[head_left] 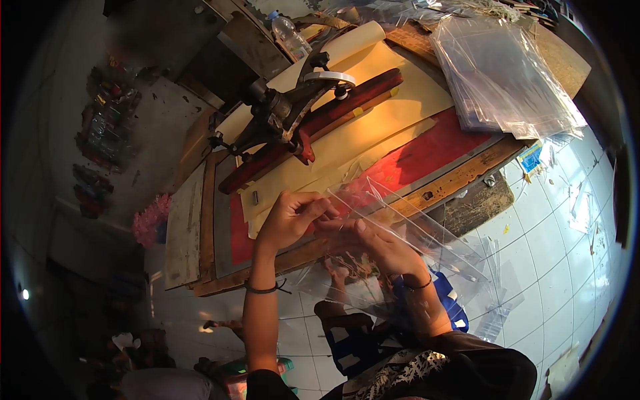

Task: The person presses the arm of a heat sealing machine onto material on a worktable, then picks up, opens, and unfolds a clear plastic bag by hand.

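Over the table edge, my left hand pinches one clear plastic sheet, the grip of my right hand unclear; a plastic stack lies untouched.

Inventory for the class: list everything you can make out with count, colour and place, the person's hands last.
clear plastic sheet: one, transparent, centre
table: one, brown wooden edge, centre
red surface: one, red, on table
yellow paper: several sheets, yellow, on table
long bar: one, dark red, over paper
metal fixture: one, black, at bar
plastic stack: one, clear, upper right
bottle: one, clear, top
pink bundle: one, pink, left
tiled floor: one, whitish, right and below
wristbands: two, dark, both wrists
left hand: one, bare, centre
right hand: one, bare, centre
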Motion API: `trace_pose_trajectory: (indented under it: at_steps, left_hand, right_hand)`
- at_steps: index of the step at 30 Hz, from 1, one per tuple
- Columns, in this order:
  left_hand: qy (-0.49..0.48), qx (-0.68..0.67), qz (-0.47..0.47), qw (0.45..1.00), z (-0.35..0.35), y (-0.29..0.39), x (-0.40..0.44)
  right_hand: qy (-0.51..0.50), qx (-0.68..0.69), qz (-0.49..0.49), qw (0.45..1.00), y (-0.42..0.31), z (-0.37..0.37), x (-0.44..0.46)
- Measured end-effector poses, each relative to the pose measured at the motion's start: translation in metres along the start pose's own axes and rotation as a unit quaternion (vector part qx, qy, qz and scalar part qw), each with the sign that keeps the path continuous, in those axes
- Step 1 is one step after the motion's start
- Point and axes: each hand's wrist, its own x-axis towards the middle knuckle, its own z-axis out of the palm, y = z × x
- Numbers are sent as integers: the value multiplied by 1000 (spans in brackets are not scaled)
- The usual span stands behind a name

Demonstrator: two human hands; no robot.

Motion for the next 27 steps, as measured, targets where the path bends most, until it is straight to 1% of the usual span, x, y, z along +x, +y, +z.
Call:
trace_pose_trajectory:
  at_steps: [1, 3, 4, 6, 7, 10, 13, 16, 18, 21, 27]
  left_hand:
    - [1, -28, 9, 1000, -1, -13, -2]
    - [66, -67, 14, 995, -1, -54, -10]
    - [99, -84, 16, 991, -1, -62, -13]
    - [98, -89, -6, 991, -3, -67, -13]
    - [99, -94, -14, 991, -5, -66, -12]
    - [104, -184, -9, 977, -3, -56, -11]
    - [108, -177, -15, 978, -9, -69, -14]
    - [117, -206, -8, 971, -15, -76, -16]
    - [122, -229, -18, 965, -16, -75, -16]
    - [121, -255, -39, 959, -18, -76, -18]
    - [110, -249, -39, 961, -21, -72, -18]
  right_hand:
    - [-6, -1, -2, 1000, 0, -1, 0]
    - [-24, -3, -10, 1000, -2, -6, 3]
    - [-38, -9, -3, 999, -5, -7, 3]
    - [-66, -21, 7, 998, -12, -8, 5]
    - [-83, 4, 8, 997, -12, -9, 8]
    - [-132, 51, 25, 990, -8, -17, 13]
    - [-172, 60, 39, 983, -10, -25, 17]
    - [-181, 76, 72, 978, -15, -26, 22]
    - [-190, 79, 74, 976, -24, -26, 24]
    - [-203, 100, 84, 971, -19, -29, 24]
    - [-200, 131, 96, 966, -3, -33, 24]
